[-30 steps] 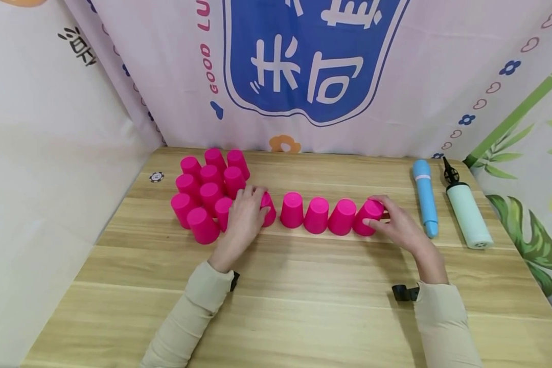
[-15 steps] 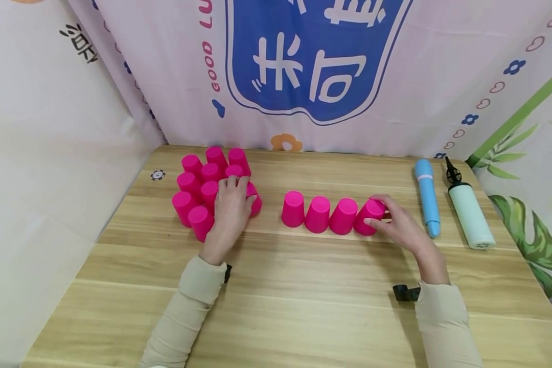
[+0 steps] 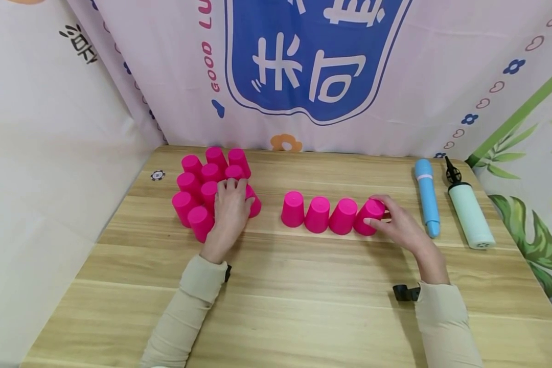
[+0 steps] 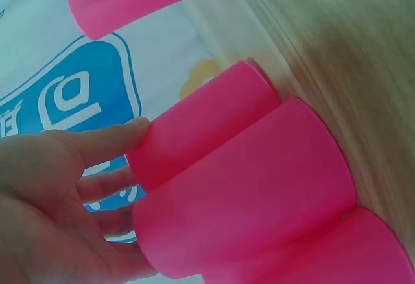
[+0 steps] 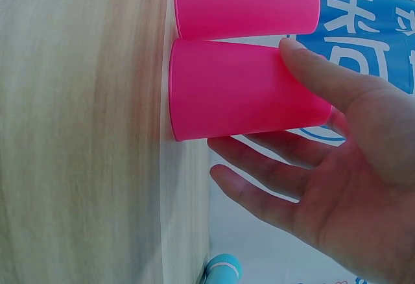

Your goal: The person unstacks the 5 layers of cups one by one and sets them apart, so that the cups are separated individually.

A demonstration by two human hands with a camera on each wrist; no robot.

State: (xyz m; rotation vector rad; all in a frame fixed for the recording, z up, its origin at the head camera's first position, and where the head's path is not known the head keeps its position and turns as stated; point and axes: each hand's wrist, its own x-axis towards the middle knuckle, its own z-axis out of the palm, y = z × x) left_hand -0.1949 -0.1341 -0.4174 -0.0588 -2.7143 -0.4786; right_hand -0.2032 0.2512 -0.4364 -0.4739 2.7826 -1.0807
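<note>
In the head view, my left hand (image 3: 232, 207) holds a pink upside-down cup (image 3: 254, 203) at the right side of a cluster of pink cups (image 3: 200, 222). Its thumb lies on the upper end of that cup (image 4: 204, 122) in the left wrist view, and other cups partly hide the fingers. My right hand (image 3: 397, 222) grips the rightmost cup (image 3: 367, 219) of a short row, with thumb on one side and fingers on the other. The left neighbours in that row are pink cups (image 3: 342, 217), also upside down, standing close together on the table.
A blue tube-shaped pump (image 3: 426, 197) and a pale green pump (image 3: 470, 214) with a black nozzle lie at the right of the wooden table (image 3: 303, 312). A round chip-like sticker (image 3: 158, 175) is at the far left. A printed curtain (image 3: 175, 102) hangs behind.
My left hand has moved left and slightly back, carrying the cup from the row's left end to the cluster; in the last half second it barely moves. The right hand stays on its cup.
</note>
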